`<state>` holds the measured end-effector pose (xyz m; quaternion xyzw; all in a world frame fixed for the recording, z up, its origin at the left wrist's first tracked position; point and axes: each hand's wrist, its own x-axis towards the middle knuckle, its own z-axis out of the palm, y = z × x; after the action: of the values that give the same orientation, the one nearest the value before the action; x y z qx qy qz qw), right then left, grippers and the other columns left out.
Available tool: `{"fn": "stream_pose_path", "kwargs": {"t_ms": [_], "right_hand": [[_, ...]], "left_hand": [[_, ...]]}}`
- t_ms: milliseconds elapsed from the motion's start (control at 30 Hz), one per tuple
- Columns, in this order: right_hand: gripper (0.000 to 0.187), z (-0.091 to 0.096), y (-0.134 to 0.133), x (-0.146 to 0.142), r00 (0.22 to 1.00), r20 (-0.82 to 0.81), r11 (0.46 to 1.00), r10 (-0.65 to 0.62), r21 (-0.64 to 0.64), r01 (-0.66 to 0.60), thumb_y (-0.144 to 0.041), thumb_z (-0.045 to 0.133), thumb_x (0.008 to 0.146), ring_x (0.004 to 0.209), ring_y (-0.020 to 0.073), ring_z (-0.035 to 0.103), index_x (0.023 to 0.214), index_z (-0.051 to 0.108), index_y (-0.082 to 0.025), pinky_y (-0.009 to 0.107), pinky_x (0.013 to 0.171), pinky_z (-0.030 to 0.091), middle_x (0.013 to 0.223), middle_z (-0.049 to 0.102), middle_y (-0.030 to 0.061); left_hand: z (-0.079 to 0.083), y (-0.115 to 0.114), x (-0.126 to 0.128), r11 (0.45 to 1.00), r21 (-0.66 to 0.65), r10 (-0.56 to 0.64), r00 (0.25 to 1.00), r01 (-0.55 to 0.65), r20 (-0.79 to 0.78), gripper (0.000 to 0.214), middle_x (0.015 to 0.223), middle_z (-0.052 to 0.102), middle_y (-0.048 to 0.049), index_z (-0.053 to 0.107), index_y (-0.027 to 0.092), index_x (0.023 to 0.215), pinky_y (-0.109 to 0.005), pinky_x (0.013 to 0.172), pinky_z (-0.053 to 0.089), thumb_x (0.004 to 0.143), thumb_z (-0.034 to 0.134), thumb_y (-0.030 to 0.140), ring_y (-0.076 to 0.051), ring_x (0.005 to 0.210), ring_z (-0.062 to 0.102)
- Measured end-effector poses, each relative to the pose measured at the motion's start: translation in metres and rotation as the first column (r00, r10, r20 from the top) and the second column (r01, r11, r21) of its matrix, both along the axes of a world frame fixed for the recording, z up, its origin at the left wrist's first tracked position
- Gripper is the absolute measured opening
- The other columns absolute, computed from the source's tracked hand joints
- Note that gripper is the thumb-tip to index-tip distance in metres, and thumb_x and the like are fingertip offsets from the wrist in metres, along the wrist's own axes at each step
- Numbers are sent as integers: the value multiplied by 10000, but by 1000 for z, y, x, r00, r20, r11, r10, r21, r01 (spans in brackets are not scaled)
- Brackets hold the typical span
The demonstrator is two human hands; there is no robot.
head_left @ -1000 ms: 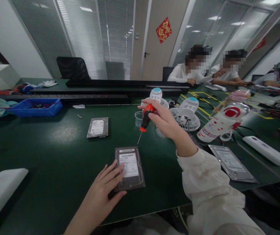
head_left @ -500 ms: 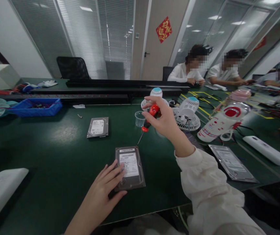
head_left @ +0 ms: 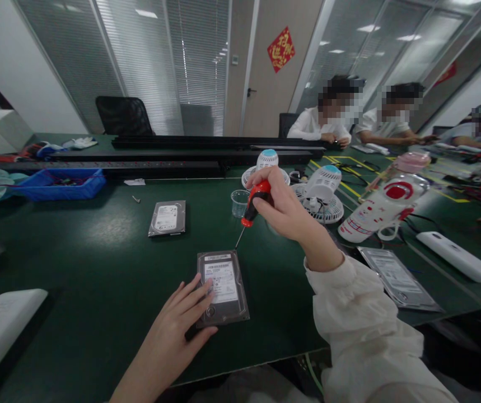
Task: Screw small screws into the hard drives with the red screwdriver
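Note:
A hard drive [head_left: 232, 308] lies label up on the green table in front of me. My left hand [head_left: 183, 313] rests on its left side, fingers stretched out and apart, with the fingertips over the label. My right hand [head_left: 280, 204] is closed around the red and black handle of a screwdriver [head_left: 251, 210]. The screwdriver slants down, and its tip meets the drive's far right corner. Whether a screw sits under the tip is too small to make out. Just behind the screwdriver stands a small clear plastic cup [head_left: 239, 204].
A second hard drive [head_left: 167, 218] lies farther back left, a third [head_left: 400, 280] at right. White fans [head_left: 322, 184] and a tilted bottle [head_left: 381, 207] are beyond my right arm. A blue tray [head_left: 64, 190] is at back left; white devices [head_left: 458, 254] lie nearby. Several people sit across.
My right hand has changed its grip on the screwdriver: the fingers now wrap the handle more closely and the wrist has turned. My left hand and the drive have stayed put.

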<state>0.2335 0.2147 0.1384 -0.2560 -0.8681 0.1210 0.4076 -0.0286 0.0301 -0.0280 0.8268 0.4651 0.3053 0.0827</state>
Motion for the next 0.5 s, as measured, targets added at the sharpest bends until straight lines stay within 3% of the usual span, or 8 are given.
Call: {"fn": "stream_pose_path", "kwargs": {"t_ms": [133,233,333,433,500], "right_hand": [[229,-1,3,-1,999,-32,999,-3,-34,2,-314,694,958,705,156,525,1113,535,-257,336,675,481,924,582,-7],[265,-1,6,-3,999,-17,997,-43,57,43,-397,769,934,742,170,563,1064,605,-234,336,707,479,905,630,3],[286,0,6,-3,995,31,989,-98,112,94,-454,729,956,827,208,617,1073,654,-205,363,771,495,949,693,44],[366,1,4,-1,993,76,995,-94,32,92,-418,623,998,803,204,622,1273,637,-177,378,759,505,1028,713,72],[462,1,3,1,997,76,998,-13,-65,18,-331,550,1000,807,189,635,1438,553,-184,379,758,530,1169,720,96]], "left_hand": [[-2,0,-1,1000,6,2,1000,-2,7,621,1603,625,-67,588,334,1560,-703,1182,508,969,744,228,-358,1523,550],[-3,0,0,1000,16,-3,1000,3,-6,610,1597,630,-77,591,322,1556,-690,1182,515,971,740,229,-360,1516,558],[-2,0,0,1000,20,-6,1000,6,-13,600,1594,634,-80,591,315,1554,-696,1181,513,977,729,226,-360,1519,554],[-2,0,1,1000,14,-1,1000,1,-10,599,1594,634,-76,596,322,1549,-701,1182,509,974,734,226,-361,1520,553],[-2,0,0,1000,8,3,1000,-3,-1,603,1592,637,-75,599,326,1550,-692,1190,506,973,737,225,-357,1524,549]]}}
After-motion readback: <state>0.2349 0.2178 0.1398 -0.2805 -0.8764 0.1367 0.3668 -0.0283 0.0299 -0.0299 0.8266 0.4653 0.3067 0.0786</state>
